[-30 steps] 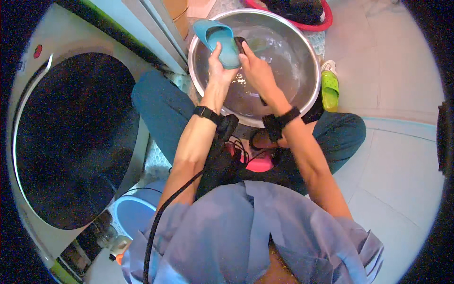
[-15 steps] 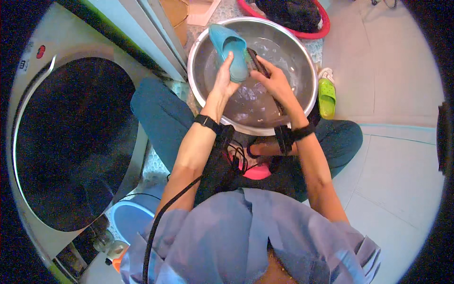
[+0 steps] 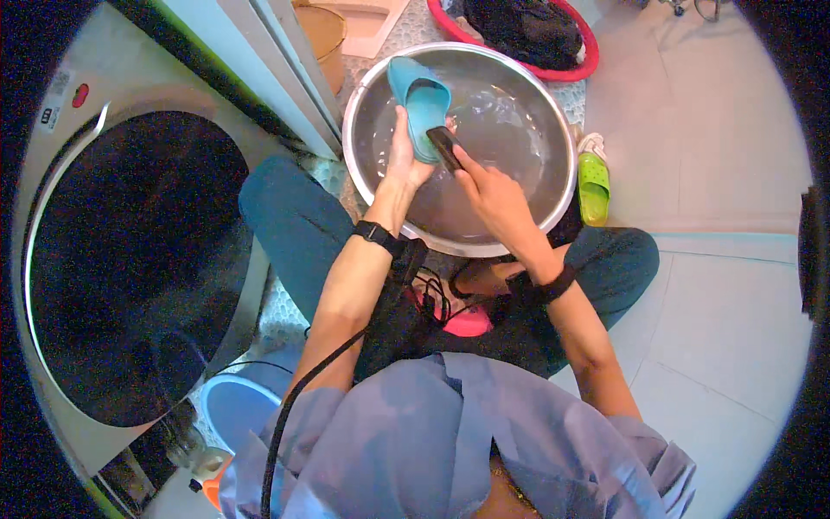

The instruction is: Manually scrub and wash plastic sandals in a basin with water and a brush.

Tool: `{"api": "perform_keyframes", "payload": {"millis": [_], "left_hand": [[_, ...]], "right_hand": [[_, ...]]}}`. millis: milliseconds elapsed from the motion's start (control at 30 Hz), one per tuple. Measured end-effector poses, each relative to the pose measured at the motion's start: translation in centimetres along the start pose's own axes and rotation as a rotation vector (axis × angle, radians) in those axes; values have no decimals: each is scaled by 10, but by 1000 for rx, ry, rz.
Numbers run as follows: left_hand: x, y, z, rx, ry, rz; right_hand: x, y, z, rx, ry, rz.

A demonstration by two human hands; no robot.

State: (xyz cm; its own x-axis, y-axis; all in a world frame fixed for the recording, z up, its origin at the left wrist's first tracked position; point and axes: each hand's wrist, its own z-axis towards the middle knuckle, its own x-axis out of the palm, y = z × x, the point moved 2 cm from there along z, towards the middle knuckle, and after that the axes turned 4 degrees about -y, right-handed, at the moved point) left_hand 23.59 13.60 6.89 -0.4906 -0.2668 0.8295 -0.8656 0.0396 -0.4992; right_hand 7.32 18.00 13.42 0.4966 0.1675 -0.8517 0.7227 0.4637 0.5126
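Note:
Over a wide metal basin [image 3: 555,121] of murky water, my left hand [image 3: 405,163] grips a light-blue clog-style slipper [image 3: 426,111] by its side and heel end. The slipper's toe points away from me and its open inside faces up. My right hand [image 3: 501,203] is closed round a dark brown brush [image 3: 444,145], whose far end lies against the slipper's heel area. The brush's bristles are hidden from this angle.
A green slipper [image 3: 594,186] rests right of the basin. Beyond it stands a red tub [image 3: 591,60] with dark cloth [image 3: 527,35]. A front-loading washer [image 3: 65,112] fills the left side. A blue bucket [image 3: 209,398] stands near my left elbow, and a tan bucket [image 3: 328,52] sits far left.
My right hand has turned and drawn nearer, bringing the brush from beside the slipper, pointing down into the basin, onto the slipper's heel end. The slipper has tilted more upright.

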Motion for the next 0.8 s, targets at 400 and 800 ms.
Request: {"api": "perform_keyframes", "payload": {"millis": [400, 800], "left_hand": [[-12, 1, 5, -74, 90, 43], [21, 29, -11, -187, 126, 14]], "right_hand": [[27, 1, 26, 16, -98, 106], [23, -64, 99, -195, -147, 433]]}}
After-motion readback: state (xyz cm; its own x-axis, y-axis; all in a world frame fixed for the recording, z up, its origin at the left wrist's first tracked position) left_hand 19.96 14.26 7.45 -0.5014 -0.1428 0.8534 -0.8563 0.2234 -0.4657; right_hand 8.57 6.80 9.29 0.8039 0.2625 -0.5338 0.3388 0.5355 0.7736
